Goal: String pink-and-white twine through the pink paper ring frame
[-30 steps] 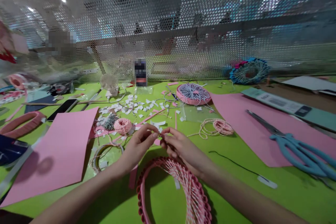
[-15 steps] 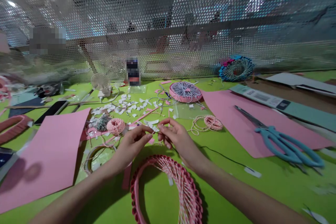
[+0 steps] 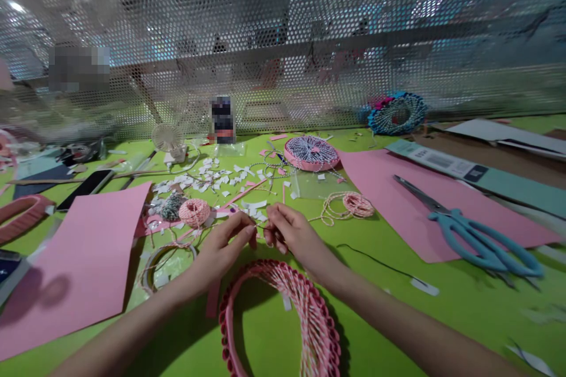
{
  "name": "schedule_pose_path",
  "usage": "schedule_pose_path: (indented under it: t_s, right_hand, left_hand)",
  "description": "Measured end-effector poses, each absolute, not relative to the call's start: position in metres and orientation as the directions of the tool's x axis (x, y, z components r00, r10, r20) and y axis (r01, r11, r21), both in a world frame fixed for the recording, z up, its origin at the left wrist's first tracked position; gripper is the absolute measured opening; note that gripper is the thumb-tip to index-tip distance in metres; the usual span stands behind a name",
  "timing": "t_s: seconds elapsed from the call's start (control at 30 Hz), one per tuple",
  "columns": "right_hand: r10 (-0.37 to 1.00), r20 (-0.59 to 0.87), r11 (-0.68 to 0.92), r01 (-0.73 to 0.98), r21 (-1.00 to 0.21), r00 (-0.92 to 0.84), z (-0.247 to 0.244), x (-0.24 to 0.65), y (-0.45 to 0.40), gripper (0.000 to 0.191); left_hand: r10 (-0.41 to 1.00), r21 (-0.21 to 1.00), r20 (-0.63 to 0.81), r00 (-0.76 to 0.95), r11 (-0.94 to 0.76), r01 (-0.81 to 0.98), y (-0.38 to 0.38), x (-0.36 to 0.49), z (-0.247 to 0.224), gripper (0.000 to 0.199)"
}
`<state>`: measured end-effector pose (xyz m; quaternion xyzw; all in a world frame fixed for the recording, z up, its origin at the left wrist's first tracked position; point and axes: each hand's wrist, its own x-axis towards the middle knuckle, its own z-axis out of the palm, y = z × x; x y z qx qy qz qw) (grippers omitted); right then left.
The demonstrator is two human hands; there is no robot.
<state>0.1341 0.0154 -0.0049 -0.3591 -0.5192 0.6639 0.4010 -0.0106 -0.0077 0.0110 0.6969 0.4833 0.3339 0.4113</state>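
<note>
**Where the hands meet:** the left hand (image 3: 221, 250) and right hand (image 3: 289, 234) come together just above the hoop, fingertips almost touching.

**Grip:** each hand makes a narrow pinch on a thin strand (image 3: 262, 227), which runs between them; its material is too fine to tell.

**Hoop:** a pink hoop (image 3: 225, 324) lies on the green tabletop (image 3: 398, 318) directly below the hands. Pink-and-white cord crosses its rim along the whole visible arc, and a small white tab hangs from the cord.

**Other work:** a round frame wrapped in dark and white cord (image 3: 310, 153) lies farther along the table, with a blue wound ring (image 3: 397, 113) beyond it to the right.

**Supplies:** a ball of pink-and-white twine (image 3: 194, 212) sits left of the hands and a looser twine bundle (image 3: 358, 204) to their right, near white paper scraps (image 3: 207, 177).

**Sheets and tools:** pink card sheets (image 3: 75, 265) lie on the left and right; blue-handled scissors (image 3: 477, 241) rest on the right sheet.
</note>
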Motion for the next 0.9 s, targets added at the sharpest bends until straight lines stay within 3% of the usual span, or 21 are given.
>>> schedule_pose_path:
  t_s: [0.23, 0.7, 0.9]
  right_hand:
    - [0.904, -0.102, -0.178, -0.149, -0.973, -0.415, -0.0053, 0.1338, 0.0157, 0.012]
    - [0.908, -0.095, -0.154, -0.115, -0.981, -0.409, -0.0030, 0.1332, 0.0124, 0.018]
    - [0.919, -0.098, -0.162, -0.139, -0.977, -0.381, -0.0026, 0.1335, 0.0143, 0.013]
  left_hand:
    - [0.966, 0.880, 0.054, 0.253, -0.165, 0.445, -0.0063, -0.0098, 0.0088, 0.016]
    - [0.928, 0.891, 0.014, 0.372, -0.180, 0.416, -0.0079, -0.0067, 0.0082, 0.018]
    - [0.952, 0.915, -0.010, 0.305, -0.115, 0.388, -0.0087, -0.0079, 0.0094, 0.014]
